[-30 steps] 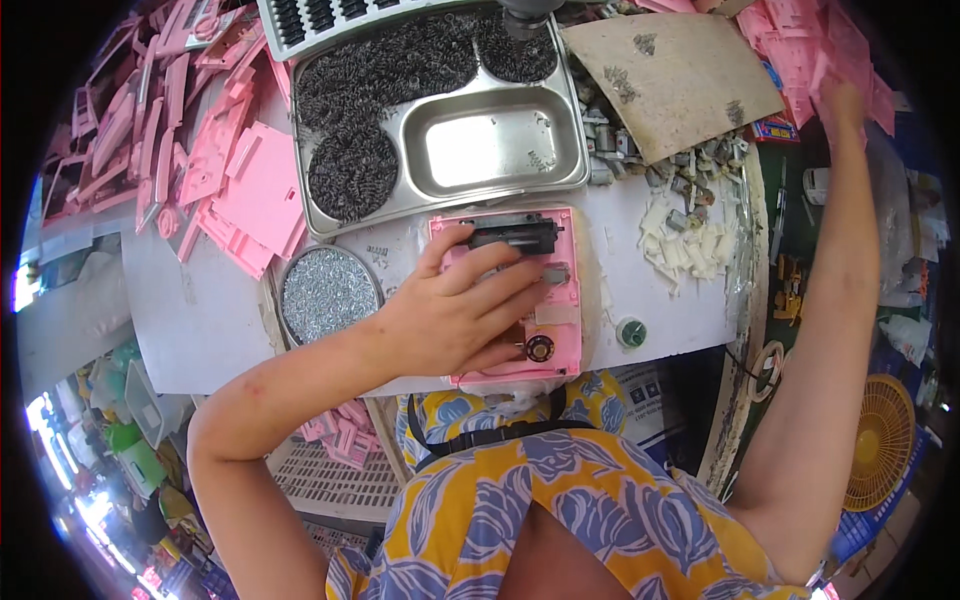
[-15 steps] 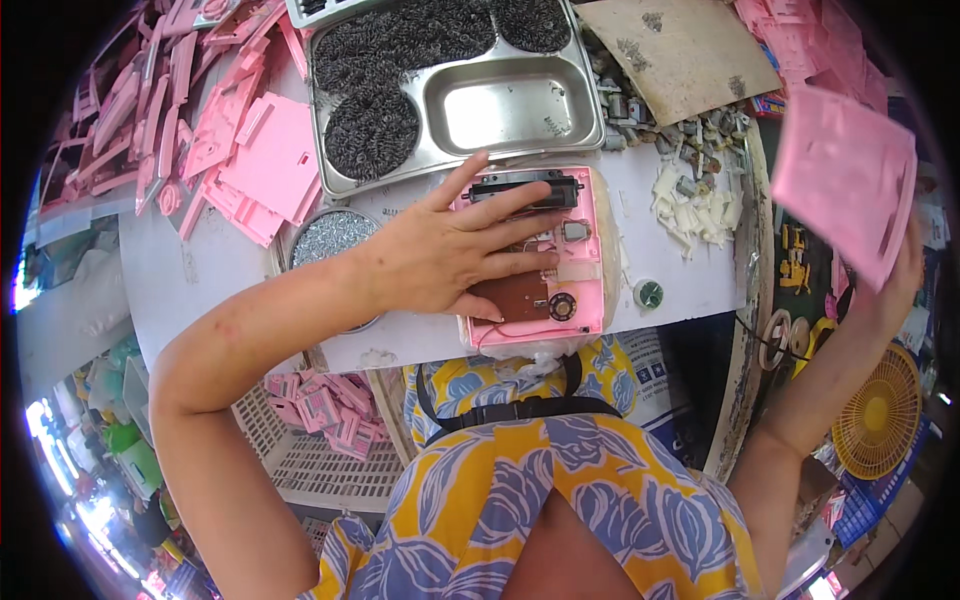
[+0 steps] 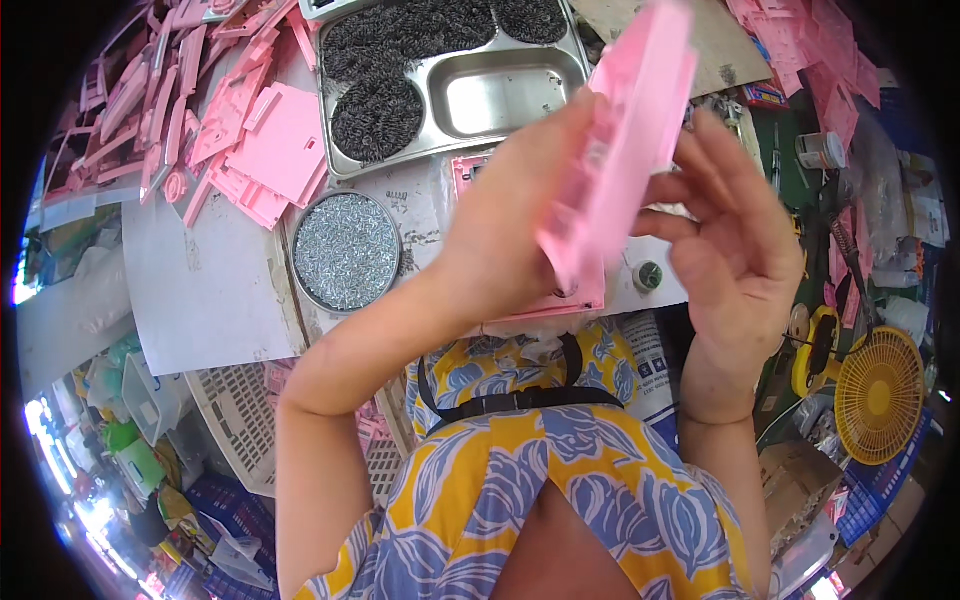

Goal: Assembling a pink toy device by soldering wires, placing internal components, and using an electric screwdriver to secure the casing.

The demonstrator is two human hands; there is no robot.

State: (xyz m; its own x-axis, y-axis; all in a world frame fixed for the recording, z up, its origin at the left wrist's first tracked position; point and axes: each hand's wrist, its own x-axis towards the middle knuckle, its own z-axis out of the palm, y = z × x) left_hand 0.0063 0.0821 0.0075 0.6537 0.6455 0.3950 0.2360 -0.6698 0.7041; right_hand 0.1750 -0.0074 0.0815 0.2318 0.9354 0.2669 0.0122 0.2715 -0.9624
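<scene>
My left hand (image 3: 520, 205) grips a pink plastic panel (image 3: 640, 130), held up on edge above the bench and blurred by motion. To the panel's right is my right hand (image 3: 740, 240), palm turned inward, with fingers loosely bent and apart; whether a fingertip touches the panel I cannot tell. Beneath, on the bench, lies a pink plastic housing (image 3: 590, 297), largely hidden by the left hand and the panel.
A round dish of small silver screws (image 3: 347, 252) stands to the left. Behind it, a metal tray (image 3: 440, 150) holds black springs. Pink plastic parts (image 3: 280, 150) are heaped far left. A small green-topped round piece (image 3: 648, 275) lies right; beyond the bench is a yellow fan (image 3: 880, 395).
The pink panel has come from the far right to above the housing. My left hand has left the housing and taken hold of the panel; my right hand has opened beside it.
</scene>
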